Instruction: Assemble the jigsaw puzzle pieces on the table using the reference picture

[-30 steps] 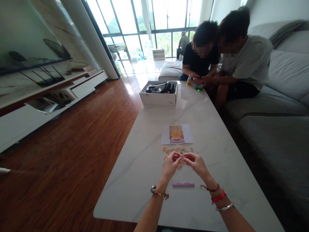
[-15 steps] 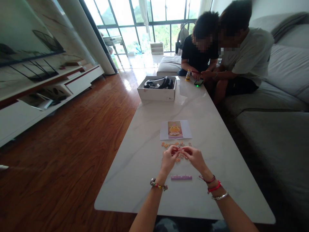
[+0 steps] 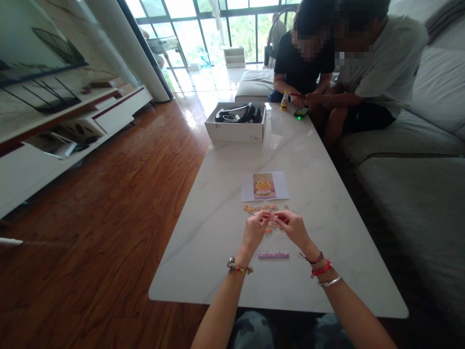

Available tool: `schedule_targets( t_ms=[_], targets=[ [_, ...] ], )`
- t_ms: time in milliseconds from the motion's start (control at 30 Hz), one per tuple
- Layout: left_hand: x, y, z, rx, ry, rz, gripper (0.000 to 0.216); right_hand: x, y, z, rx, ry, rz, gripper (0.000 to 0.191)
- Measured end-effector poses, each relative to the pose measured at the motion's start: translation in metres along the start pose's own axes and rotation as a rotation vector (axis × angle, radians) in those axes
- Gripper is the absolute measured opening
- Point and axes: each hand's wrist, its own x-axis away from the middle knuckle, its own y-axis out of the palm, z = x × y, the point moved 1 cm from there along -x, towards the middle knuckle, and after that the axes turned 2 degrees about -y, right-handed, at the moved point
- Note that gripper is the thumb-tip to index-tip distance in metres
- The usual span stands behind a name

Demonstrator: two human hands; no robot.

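Note:
My left hand [image 3: 254,230] and my right hand [image 3: 293,228] meet fingertip to fingertip just above the white marble table [image 3: 218,252], both pinched on small puzzle pieces that are too tiny to make out. Several orange and pink loose puzzle pieces [image 3: 265,210] lie scattered under and just beyond my fingers. A purple strip of joined pieces [image 3: 273,255] lies near my wrists. Beyond the pieces rests a reference picture [image 3: 265,186] of a yellow chick on white paper.
A white open box [image 3: 236,130] with a black headset stands at the far end. Two people sit on the grey sofa [image 3: 417,160] by a phone [image 3: 301,112] and a small bottle [image 3: 284,101]. Wooden floor and a TV cabinet [image 3: 54,145] lie left.
The view has tilted down and drawn back a little. My hands stay together, pinching pieces at the same spot over the scattered pieces.

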Motion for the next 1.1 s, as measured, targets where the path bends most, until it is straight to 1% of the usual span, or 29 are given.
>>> schedule_targets(
  t_ms=[133,200,267,400,467,533,700,900,1000,1100],
  targets=[
    [0.012,-0.003,-0.004,-0.022,0.003,-0.072,0.016,0.010,-0.001,0.000,0.023,-0.030,-0.054,0.021],
    [0.023,-0.005,-0.011,-0.067,0.003,-0.114,0.018,0.021,-0.001,0.006,0.059,-0.049,-0.099,0.021],
    [0.034,-0.008,-0.021,-0.163,-0.017,-0.120,0.021,0.033,0.000,0.016,0.114,-0.055,-0.125,0.021],
    [0.046,-0.017,-0.041,-0.430,-0.130,-0.017,0.019,0.051,0.003,0.041,0.310,-0.043,-0.115,0.020],
    [0.045,-0.021,-0.047,-0.525,-0.183,0.041,0.019,0.054,0.005,0.050,0.392,-0.048,-0.118,0.021],
    [0.041,-0.023,-0.051,-0.580,-0.215,0.074,0.019,0.054,0.007,0.054,0.422,-0.056,-0.123,0.021],
    [0.032,-0.019,-0.052,-0.620,-0.226,0.065,0.018,0.050,0.011,0.058,0.405,-0.038,-0.100,0.023],
    [0.035,-0.017,-0.052,-0.652,-0.291,0.064,0.022,0.053,0.012,0.058,0.372,-0.020,-0.052,0.022],
    [0.037,-0.021,-0.058,-0.644,-0.308,0.066,0.023,0.051,0.011,0.054,0.336,-0.023,-0.030,0.020],
    [0.036,-0.022,-0.064,-0.622,-0.316,0.067,0.022,0.042,0.010,0.046,0.303,-0.038,-0.044,0.017]
  ],
)
